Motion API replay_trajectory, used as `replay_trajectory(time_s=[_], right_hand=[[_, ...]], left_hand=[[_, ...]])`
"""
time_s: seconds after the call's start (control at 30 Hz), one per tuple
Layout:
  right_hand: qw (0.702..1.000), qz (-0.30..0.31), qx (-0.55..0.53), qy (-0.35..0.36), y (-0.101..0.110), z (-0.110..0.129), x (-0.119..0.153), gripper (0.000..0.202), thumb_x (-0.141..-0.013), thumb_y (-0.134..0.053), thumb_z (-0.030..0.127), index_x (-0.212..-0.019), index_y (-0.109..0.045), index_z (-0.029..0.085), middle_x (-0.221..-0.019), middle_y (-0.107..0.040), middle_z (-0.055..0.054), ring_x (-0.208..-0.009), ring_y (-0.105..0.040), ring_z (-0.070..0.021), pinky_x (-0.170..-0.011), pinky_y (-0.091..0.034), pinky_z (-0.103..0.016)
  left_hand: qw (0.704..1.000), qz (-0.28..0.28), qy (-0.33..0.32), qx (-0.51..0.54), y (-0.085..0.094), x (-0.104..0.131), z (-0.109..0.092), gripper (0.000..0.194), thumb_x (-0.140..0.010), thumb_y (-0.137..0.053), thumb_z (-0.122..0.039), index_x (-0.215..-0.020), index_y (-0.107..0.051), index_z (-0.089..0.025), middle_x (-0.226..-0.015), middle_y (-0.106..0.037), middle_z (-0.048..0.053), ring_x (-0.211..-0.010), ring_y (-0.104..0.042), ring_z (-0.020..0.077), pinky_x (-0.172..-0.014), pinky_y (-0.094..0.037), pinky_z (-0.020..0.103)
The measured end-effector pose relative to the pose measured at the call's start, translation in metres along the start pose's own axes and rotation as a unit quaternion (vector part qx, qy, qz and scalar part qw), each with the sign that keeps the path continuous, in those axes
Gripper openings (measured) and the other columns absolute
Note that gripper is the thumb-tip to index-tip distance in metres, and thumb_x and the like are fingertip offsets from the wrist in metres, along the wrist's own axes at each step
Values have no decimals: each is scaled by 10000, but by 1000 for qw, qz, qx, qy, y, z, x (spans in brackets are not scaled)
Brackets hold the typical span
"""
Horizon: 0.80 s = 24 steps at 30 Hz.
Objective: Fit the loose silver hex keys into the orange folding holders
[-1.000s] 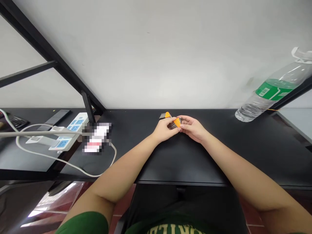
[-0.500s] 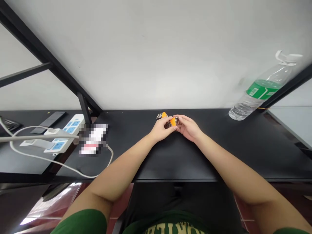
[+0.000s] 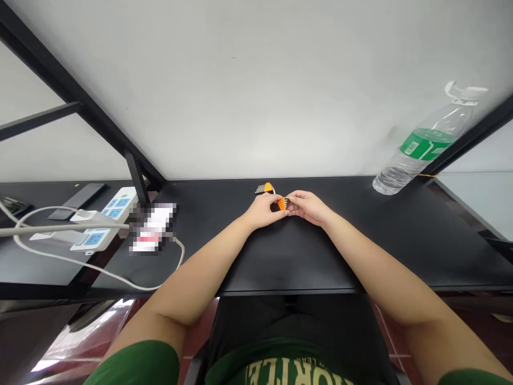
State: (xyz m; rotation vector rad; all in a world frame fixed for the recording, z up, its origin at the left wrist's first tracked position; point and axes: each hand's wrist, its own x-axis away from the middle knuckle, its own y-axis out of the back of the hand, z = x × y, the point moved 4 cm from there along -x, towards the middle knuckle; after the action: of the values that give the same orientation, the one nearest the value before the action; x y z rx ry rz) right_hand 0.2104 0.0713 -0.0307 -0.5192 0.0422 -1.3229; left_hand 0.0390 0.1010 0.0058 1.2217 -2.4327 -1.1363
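Near the back of the black table, my left hand (image 3: 262, 211) pinches an orange holder (image 3: 282, 203) with several thin dark metal rods through it; it looks like a hex key set. From the right, my right hand (image 3: 308, 207) closes its thumb and fingers on the short rod ends that stick out of the holder. Just behind my left hand shows another orange piece (image 3: 268, 187) with a row of thin metal rods. Whether the two orange pieces are joined I cannot tell, as my left hand covers the space between them.
A large water bottle (image 3: 427, 144) with a green label stands at the back right against the wall. To the left are a white power strip (image 3: 114, 214) with plugs and cables, a blurred-out phone (image 3: 154, 227) on its cable, and a black frame post (image 3: 136, 176).
My fingers have shifted slightly on the hex key set, and the holder has turned a little. The whole view has moved slightly with the head.
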Motion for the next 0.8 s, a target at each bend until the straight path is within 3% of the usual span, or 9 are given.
replay_trajectory(time_s=[0.27,0.47,0.53,0.63,0.7,0.8], right_hand=[[999,4,53,11,-1,7,5,383,-760,-884,506,-902,-731,185,-768,-742,-48,-697,-710,-159,-711,-629,-317],[987,9,151,52,0,6,6,362,-826,-782,547,-906,-733,197,-689,-689,-27,-615,-631,-150,-553,-499,-269],[966,-26,234,103,3,11,6,295,-856,-740,500,-908,-756,210,-780,-701,-38,-648,-623,-157,-589,-493,-295],[902,-110,366,199,9,20,7,208,-899,-665,405,-871,-777,232,-950,-704,-49,-793,-640,-182,-776,-518,-348],[869,-159,418,210,16,23,6,229,-932,-605,371,-873,-781,236,-960,-699,-52,-859,-641,-201,-851,-505,-363],[847,-196,461,178,26,21,2,221,-926,-602,317,-839,-786,231,-877,-688,-57,-840,-631,-217,-855,-494,-375]], left_hand=[[999,17,-7,50,2,3,-8,310,-798,-768,-458,-946,-736,-187,-809,-678,3,-725,-584,154,-688,-447,291],[998,40,-10,50,4,7,-13,296,-806,-740,-467,-918,-725,-194,-739,-620,-11,-665,-531,136,-645,-421,282],[999,42,-10,22,7,6,-12,285,-806,-732,-470,-898,-711,-201,-740,-616,-12,-663,-529,139,-637,-413,283],[997,55,-6,-51,15,6,-6,286,-773,-750,-482,-789,-666,-209,-726,-618,-7,-653,-529,151,-615,-390,292],[995,56,20,-84,22,6,1,306,-724,-783,-486,-742,-649,-212,-697,-614,-5,-627,-522,155,-590,-376,299],[994,53,47,-82,29,7,9,289,-706,-786,-475,-750,-670,-213,-680,-622,-8,-606,-526,153,-584,-381,301]])
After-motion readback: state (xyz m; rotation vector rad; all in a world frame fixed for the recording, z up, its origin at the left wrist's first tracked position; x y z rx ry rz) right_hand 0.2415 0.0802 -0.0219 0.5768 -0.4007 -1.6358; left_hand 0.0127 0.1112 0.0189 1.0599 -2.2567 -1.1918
